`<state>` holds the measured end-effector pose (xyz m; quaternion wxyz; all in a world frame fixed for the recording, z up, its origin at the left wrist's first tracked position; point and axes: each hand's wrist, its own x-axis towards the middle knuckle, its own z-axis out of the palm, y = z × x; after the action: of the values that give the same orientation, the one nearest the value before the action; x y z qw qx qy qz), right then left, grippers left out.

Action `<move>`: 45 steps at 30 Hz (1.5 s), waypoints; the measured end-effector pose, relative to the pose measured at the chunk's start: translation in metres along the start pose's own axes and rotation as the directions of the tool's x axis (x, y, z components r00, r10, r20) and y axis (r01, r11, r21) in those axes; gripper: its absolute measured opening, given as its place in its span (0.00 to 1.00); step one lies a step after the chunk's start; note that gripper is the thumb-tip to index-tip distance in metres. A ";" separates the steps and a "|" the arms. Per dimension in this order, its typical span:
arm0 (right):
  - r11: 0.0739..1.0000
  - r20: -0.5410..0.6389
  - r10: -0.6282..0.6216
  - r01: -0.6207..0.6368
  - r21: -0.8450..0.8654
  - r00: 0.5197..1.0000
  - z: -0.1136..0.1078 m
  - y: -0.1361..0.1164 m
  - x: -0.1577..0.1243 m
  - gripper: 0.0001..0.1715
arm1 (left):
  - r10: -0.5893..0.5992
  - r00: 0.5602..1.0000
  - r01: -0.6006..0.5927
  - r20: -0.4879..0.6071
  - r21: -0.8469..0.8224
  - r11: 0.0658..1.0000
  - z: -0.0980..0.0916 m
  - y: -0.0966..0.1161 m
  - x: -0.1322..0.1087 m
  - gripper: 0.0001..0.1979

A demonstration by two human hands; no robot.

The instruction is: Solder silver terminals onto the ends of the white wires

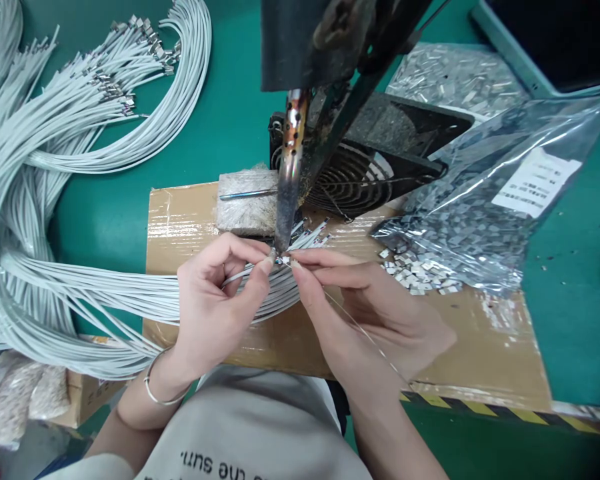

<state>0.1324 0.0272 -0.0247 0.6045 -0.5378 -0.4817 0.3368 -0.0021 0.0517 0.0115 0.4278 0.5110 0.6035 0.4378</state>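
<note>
Under the tip of a mounted soldering iron (291, 153), my two hands meet. My left hand (217, 300) is closed in a pinch on the end of a white cable (240, 274). A tiny shiny metal piece (282, 261) shows between my fingertips, right at the iron's tip; its exact shape is too small to tell. My right hand (360, 307) pinches a thin solder wire (365, 333), which trails back across the palm toward the wrist. Beneath and behind the hands lies a bundle of white cables (285, 300) on a cardboard sheet (300, 340).
A black fan (355, 180) stands behind the iron, beside a plastic-wrapped block (245, 213). Small metal pieces (420, 273) spill from a clear bag (480, 220) on the right. Large cable bundles (20, 167) cover the left. A light-blue-edged device (555, 47) sits at top right.
</note>
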 end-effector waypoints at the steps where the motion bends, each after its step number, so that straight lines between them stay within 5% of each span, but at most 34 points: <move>1: 1.000 -0.004 0.001 -0.001 0.000 1.000 0.000 0.000 0.000 0.13 | 0.004 1.000 -0.004 -0.004 0.000 1.000 0.000 0.000 0.000 0.07; 15: 0.999 -0.001 -0.049 0.049 -0.023 0.999 0.000 0.001 0.000 0.12 | 0.017 1.000 -0.017 -0.004 0.016 1.000 -0.001 -0.002 -0.001 0.07; 30: 0.991 0.021 0.114 -0.115 0.074 0.993 -0.008 0.002 -0.008 0.09 | -0.115 0.988 0.125 0.104 -0.092 0.988 -0.004 -0.004 -0.011 0.06; 36: 0.987 -0.190 0.158 -0.156 0.024 0.969 -0.023 0.003 -0.007 0.07 | -0.205 0.960 0.222 0.191 -0.076 0.972 -0.009 -0.007 -0.026 0.06; 39: 0.983 -0.092 0.172 -0.177 -0.048 0.981 -0.030 0.004 -0.012 0.17 | -0.207 0.958 0.226 0.197 -0.080 0.971 -0.010 -0.007 -0.031 0.05; 45: 0.989 0.188 0.148 -0.142 -0.047 0.971 -0.029 0.003 -0.020 0.15 | -0.197 0.951 0.194 0.238 0.037 0.980 -0.012 -0.006 -0.040 0.04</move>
<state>0.1537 -0.0002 -0.0310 0.5203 -0.5466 -0.5022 0.4221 -0.0108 0.0105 0.0120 0.5357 0.5010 0.5975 0.3241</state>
